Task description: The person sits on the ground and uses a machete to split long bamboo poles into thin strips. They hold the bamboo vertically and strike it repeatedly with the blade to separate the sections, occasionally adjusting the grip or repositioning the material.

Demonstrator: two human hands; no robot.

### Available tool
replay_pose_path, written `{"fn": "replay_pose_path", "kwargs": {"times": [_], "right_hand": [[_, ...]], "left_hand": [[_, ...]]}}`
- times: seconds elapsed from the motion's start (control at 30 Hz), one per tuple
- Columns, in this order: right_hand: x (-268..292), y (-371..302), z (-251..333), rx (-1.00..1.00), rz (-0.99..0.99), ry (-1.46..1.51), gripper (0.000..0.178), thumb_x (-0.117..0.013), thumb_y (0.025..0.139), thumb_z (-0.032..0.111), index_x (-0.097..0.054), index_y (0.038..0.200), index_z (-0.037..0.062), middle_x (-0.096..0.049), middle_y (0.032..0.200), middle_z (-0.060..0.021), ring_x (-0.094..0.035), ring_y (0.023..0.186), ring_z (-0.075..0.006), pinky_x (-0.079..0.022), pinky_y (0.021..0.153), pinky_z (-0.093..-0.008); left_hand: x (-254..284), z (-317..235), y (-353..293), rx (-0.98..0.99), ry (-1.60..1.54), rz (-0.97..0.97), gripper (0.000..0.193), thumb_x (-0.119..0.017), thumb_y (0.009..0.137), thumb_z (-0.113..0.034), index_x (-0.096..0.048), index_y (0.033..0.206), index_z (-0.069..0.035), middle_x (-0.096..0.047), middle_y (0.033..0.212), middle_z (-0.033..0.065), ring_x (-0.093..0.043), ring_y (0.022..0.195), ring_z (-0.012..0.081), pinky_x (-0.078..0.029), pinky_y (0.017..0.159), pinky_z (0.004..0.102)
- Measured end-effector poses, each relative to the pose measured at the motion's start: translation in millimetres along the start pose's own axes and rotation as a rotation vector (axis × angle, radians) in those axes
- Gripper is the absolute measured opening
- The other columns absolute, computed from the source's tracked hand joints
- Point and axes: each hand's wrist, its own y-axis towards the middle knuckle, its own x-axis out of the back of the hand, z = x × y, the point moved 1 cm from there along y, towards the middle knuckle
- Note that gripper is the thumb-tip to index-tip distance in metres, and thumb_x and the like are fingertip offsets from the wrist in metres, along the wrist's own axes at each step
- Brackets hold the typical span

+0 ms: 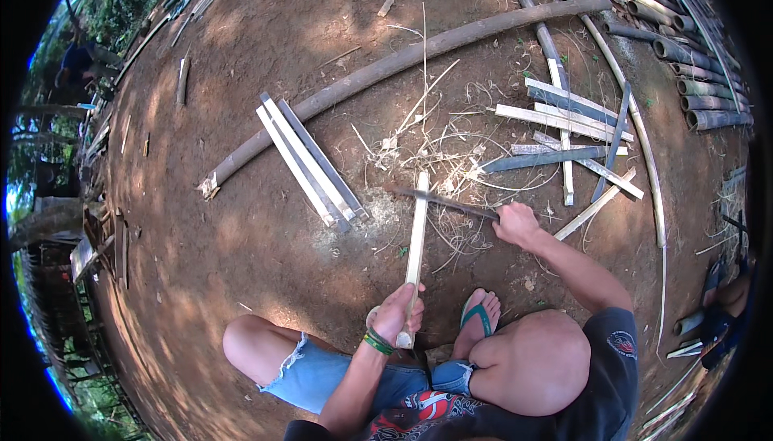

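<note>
A pale bamboo slat [416, 236] is standing nearly upright on the dirt ground [241, 231] in front of the squatting person. The left hand [396, 312] is clamping its fingers around the slat's lower end, just above a foot in a green sandal [477, 318]. The right hand [515, 223] is gripping the handle of a long dark blade [443, 201], which is lying across the slat near its top. Cut slats [310, 159] are lying nearby, and a long bamboo pole [386, 66] is stretching behind them

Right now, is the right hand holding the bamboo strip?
No, the right hand grips a long blade, while the left hand holds the bamboo strip.
</note>
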Motion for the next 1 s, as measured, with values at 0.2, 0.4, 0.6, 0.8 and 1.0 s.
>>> {"fn": "replay_pose_path", "kwargs": {"times": [0.2,0.4,0.6,0.8,1.0], "right_hand": [[14,-25,28,0.491,0.18,-0.063,0.028,-0.073,0.08,0.031,-0.07,0.088,0.0034,-0.069,0.075,-0.0232,-0.07,0.077,-0.0417,-0.057,0.073,-0.0507],[12,27,-21,-0.054,-0.021,-0.015,0.028,-0.067,0.082,0.026,-0.071,0.086,-0.0019,-0.069,0.078,-0.0254,-0.069,0.08,-0.0438,-0.057,0.077,-0.0522],[10,-50,56,0.284,0.108,0.088,0.027,-0.072,0.079,0.03,-0.07,0.085,0.0041,-0.067,0.069,-0.0227,-0.068,0.074,-0.0422,-0.055,0.075,-0.0534],[1,-61,79,0.364,0.15,0.2,0.028,-0.071,0.082,0.03,-0.07,0.088,0.0029,-0.068,0.075,-0.0242,-0.068,0.075,-0.0444,-0.055,0.074,-0.0532],[2,14,6,-0.132,-0.015,0.081,0.028,-0.066,0.084,0.026,-0.073,0.09,0.0001,-0.07,0.082,-0.0267,-0.07,0.083,-0.043,-0.057,0.082,-0.0513]], "left_hand": [[8,-3,1,-0.017,-0.004,0.007,0.029,-0.042,0.108,-0.035,-0.052,0.118,-0.01,-0.046,0.068,-0.0004,-0.041,0.048,0.0086,-0.035,0.042,0.024],[10,-6,4,-0.006,0.002,0.055,0.028,-0.041,0.109,-0.034,-0.052,0.116,-0.01,-0.049,0.07,0.0009,-0.045,0.049,0.0105,-0.038,0.044,0.0256],[1,6,6,-0.07,0.025,-0.161,0.026,-0.042,0.108,-0.036,-0.05,0.103,-0.011,-0.053,0.072,0.0021,-0.051,0.054,0.0136,-0.044,0.047,0.0268],[10,11,5,0.042,-0.028,0.025,0.029,-0.041,0.108,-0.038,-0.048,0.1,-0.011,-0.047,0.066,0.0006,-0.047,0.054,0.0132,-0.042,0.048,0.0266],[1,13,3,0.027,-0.006,-0.036,0.03,-0.039,0.109,-0.038,-0.047,0.096,-0.012,-0.043,0.062,-0.0006,-0.043,0.051,0.0117,-0.038,0.046,0.0257]]}}
